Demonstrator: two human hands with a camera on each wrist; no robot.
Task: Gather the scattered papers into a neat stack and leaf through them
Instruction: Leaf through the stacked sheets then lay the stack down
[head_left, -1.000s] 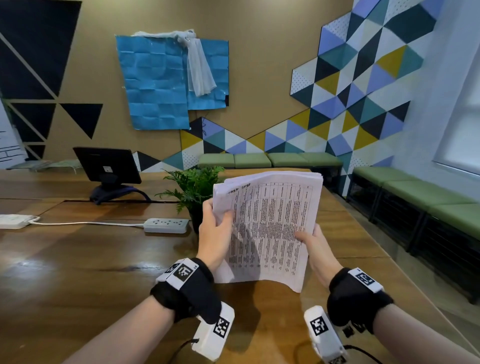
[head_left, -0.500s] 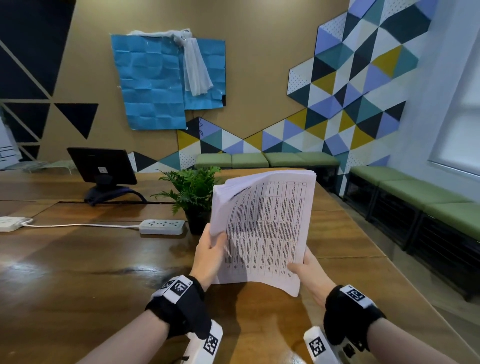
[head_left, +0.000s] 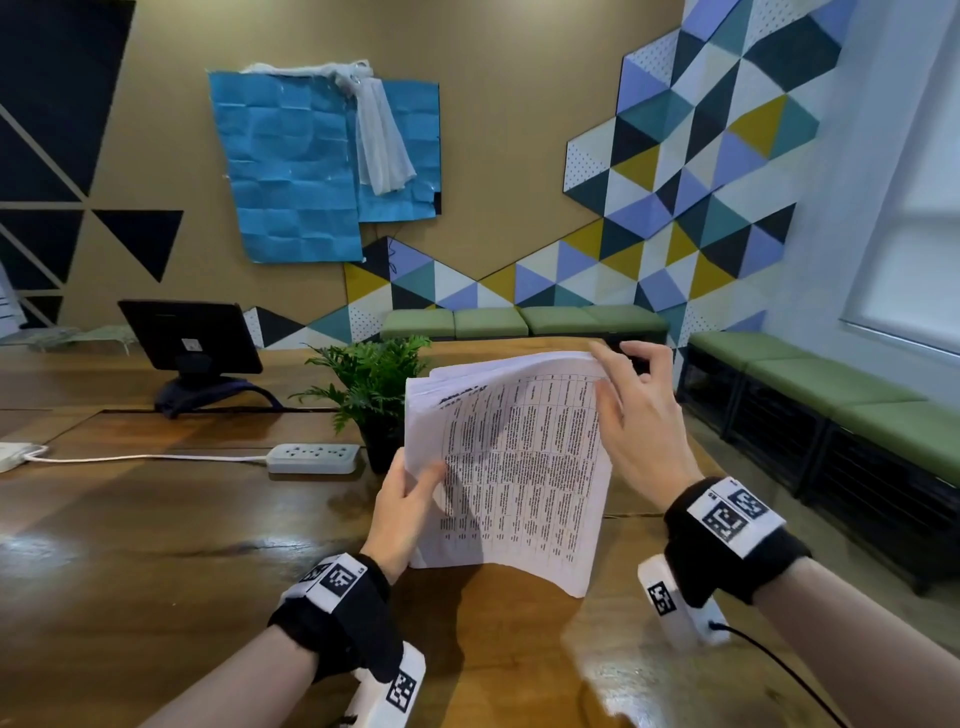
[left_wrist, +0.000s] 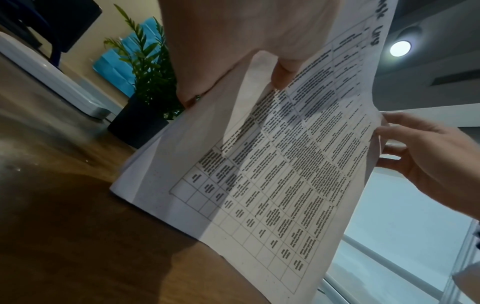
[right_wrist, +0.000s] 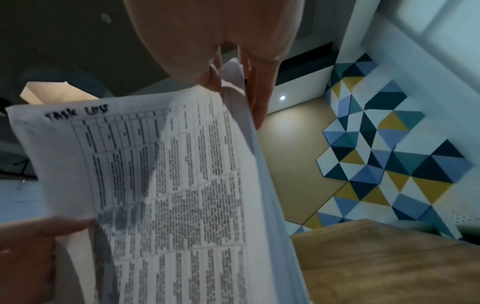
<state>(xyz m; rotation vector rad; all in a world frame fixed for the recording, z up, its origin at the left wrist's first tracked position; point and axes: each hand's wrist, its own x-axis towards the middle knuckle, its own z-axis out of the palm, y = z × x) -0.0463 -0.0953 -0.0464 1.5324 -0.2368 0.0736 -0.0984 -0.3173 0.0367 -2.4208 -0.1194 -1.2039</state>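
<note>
The stack of papers (head_left: 511, 467) is standing nearly upright above the wooden tabletop (head_left: 156, 545), its lower edge just over the wood; whether it is touching the surface cannot be told. The front sheet is carrying a printed table with a handwritten heading at the top.

The left hand (head_left: 402, 512) is gripping the stack's left edge, with the thumb lying across the front sheet and the fingers curled behind. The right hand (head_left: 631, 415) is working at the upper right corner: the right wrist view is showing the thumb in front and a finger behind a few sheets, pinching them apart from the rest, while the other fingers are fanning out loosely.

The tabletop is a dark, glossy brown and is reflecting light in broad patches. A potted plant (head_left: 371, 387) is standing on it just behind the stack. A grey power strip (head_left: 314, 457) is lying to the left of the pot, with a white cable running off toward the left edge. Farther back, a black monitor (head_left: 189, 335) is sitting on its stand.

The rear wall is tan, bearing a creased blue paper sheet (head_left: 296, 166) with a white cloth hanging over it. Triangular panels in blue, teal, yellow and white are covering the right-hand corner. Green cushioned benches (head_left: 519, 322) are lining the walls.
</note>
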